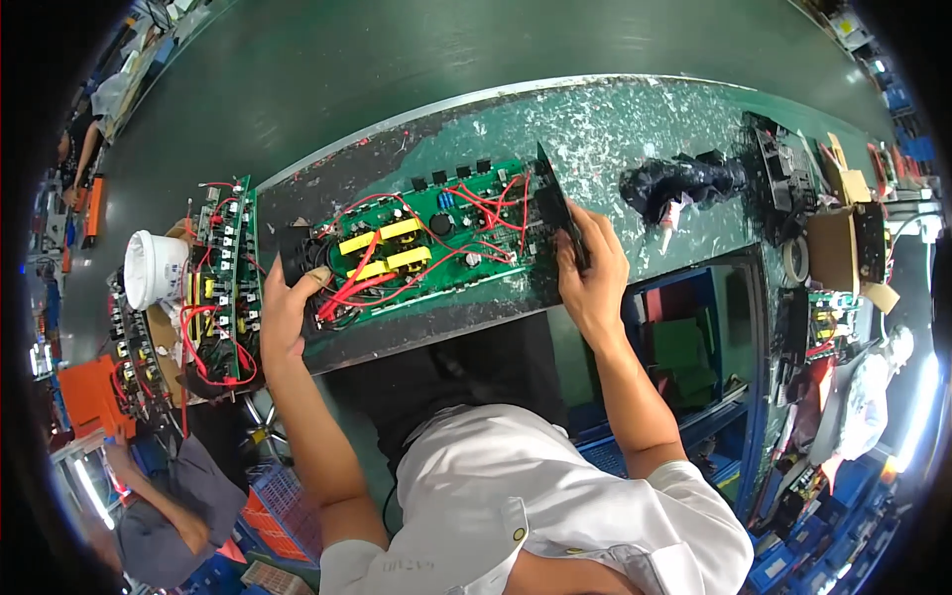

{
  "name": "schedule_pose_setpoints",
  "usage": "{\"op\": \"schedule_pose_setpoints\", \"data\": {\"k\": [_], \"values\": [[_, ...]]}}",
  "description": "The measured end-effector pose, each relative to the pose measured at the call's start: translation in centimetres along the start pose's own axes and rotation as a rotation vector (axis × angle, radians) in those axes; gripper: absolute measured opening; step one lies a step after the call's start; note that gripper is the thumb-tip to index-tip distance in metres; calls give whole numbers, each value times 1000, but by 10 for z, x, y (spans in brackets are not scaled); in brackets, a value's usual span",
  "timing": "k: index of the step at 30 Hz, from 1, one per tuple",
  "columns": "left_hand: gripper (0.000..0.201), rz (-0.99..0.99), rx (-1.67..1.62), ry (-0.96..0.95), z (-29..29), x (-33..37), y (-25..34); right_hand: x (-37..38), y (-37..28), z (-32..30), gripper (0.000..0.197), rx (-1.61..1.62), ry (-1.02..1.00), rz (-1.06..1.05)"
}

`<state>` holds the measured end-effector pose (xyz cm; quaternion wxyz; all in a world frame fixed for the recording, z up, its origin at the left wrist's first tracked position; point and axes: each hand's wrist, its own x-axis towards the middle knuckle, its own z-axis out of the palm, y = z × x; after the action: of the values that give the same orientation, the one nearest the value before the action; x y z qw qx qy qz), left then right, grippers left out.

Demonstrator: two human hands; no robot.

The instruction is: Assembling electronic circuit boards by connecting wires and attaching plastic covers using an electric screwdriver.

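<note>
A long green circuit board (pixel 486 253) lies before me on the worn bench, with yellow transformers (pixel 382 250), red wires and a row of black parts along its far edge. At its left end, my left hand (pixel 288 305) is closed around a black end piece (pixel 296 241), thumb on the near side by the red wires. My right hand (pixel 597 260) grips a thin black end panel (pixel 562 203), which stands on edge at the board's right end. Whether the panel touches the board there is hidden.
Wired circuit boards (pixel 226 273) stand upright on the left beside a white bucket (pixel 156 269). Further right on the bench are a black bundle (pixel 684 185), a small bottle (pixel 672 216) and a tape roll (pixel 795 260). Blue shelving (pixel 729 421) sits below; another person (pixel 178 506) works at lower left.
</note>
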<state>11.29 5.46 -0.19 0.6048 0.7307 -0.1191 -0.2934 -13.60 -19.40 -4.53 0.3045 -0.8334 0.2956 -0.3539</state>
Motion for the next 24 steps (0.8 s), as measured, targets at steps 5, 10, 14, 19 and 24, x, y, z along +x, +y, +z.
{"op": "schedule_pose_setpoints", "data": {"k": [5,10,14,19,24], "values": [[66,-43,-32,-21,-6,2,-3,-3,-2,8,39,-84,56,-11],[67,-37,-30,-53,-6,4,-3,-4,-5,14,40,-165,127,-22],[68,-31,1,-51,-8,8,-5,-1,-5,15,41,-158,145,-7],[61,-21,-43,-85,-11,9,-10,-6,-3,15,42,-114,154,-40],[53,-33,43,-51,-7,3,-2,-6,-2,14,42,-107,130,-53]]}}
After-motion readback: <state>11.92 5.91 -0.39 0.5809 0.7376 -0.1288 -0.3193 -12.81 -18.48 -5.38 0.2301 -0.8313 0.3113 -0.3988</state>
